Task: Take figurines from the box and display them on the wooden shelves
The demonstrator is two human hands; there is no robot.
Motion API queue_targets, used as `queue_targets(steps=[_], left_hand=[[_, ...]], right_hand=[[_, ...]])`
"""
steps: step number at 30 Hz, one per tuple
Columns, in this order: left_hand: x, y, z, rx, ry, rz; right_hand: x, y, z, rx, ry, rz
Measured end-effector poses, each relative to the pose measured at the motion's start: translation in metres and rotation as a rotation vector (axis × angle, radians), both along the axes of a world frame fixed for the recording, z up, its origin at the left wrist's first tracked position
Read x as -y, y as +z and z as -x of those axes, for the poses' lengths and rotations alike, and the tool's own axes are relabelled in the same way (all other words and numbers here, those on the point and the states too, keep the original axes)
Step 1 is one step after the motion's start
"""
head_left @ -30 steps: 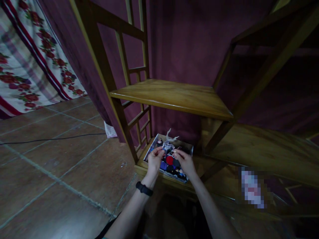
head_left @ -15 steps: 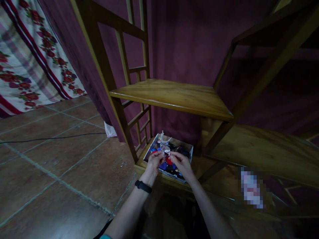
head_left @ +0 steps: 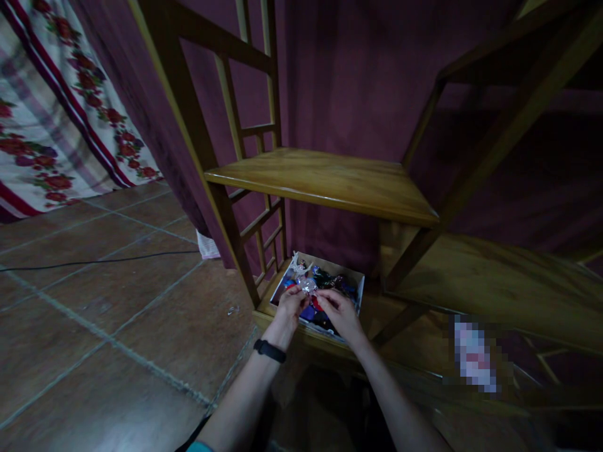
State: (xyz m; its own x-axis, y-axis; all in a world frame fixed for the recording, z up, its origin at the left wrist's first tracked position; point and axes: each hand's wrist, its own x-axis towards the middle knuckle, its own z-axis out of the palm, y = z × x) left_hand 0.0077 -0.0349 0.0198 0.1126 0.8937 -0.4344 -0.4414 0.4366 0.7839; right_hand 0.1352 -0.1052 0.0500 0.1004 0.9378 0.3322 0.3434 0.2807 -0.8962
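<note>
My left hand (head_left: 293, 302), with a black band (head_left: 269, 350) on its wrist, is closed at the fingertips on a small shiny clear piece, perhaps plastic wrapping (head_left: 308, 286). Opposite it, my right hand (head_left: 340, 312) pinches the near right side of that same piece. Both hands are over a shallow white box (head_left: 362, 290) on the low shelf. Inside lie dark, blue and red small items (head_left: 330, 276), too dim to name. A pale, branching white thing (head_left: 298, 263) shows at the box's far left corner, just beyond the clear piece.
A wooden shelf board (head_left: 325, 182) juts out above the box, beside an upright lattice frame (head_left: 221, 220). A black cable (head_left: 103, 259) crosses the tiled floor at left. A small clear scrap (head_left: 233, 310) lies on the tiles. A blurred-out patch (head_left: 475, 355) is at right.
The clear piece has tipped away and to the left, lying lower over the box. Both hands stay close together on it, with only slight finger movement.
</note>
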Motion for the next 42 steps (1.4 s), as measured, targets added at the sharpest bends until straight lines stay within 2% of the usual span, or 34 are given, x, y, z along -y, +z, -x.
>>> queue_targets(steps=[5,12,26,35,42], left_hand=[[0.001,0.000,0.003,0.008,-0.005,0.001],[0.003,0.001,0.004,0.012,-0.012,-0.016],[0.010,0.011,0.005,-0.016,0.008,-0.088],[0.009,0.013,0.004,-0.079,0.027,-0.230],[0.005,0.011,0.006,-0.069,0.050,-0.232]], right_hand=[[-0.002,-0.002,-0.007,0.062,-0.085,0.002],[-0.010,-0.016,-0.016,0.049,-0.174,0.080],[-0.022,-0.042,-0.028,-0.020,-0.159,0.166],[-0.022,-0.042,-0.027,-0.093,-0.111,0.216],[-0.021,-0.039,-0.023,-0.208,-0.041,0.215]])
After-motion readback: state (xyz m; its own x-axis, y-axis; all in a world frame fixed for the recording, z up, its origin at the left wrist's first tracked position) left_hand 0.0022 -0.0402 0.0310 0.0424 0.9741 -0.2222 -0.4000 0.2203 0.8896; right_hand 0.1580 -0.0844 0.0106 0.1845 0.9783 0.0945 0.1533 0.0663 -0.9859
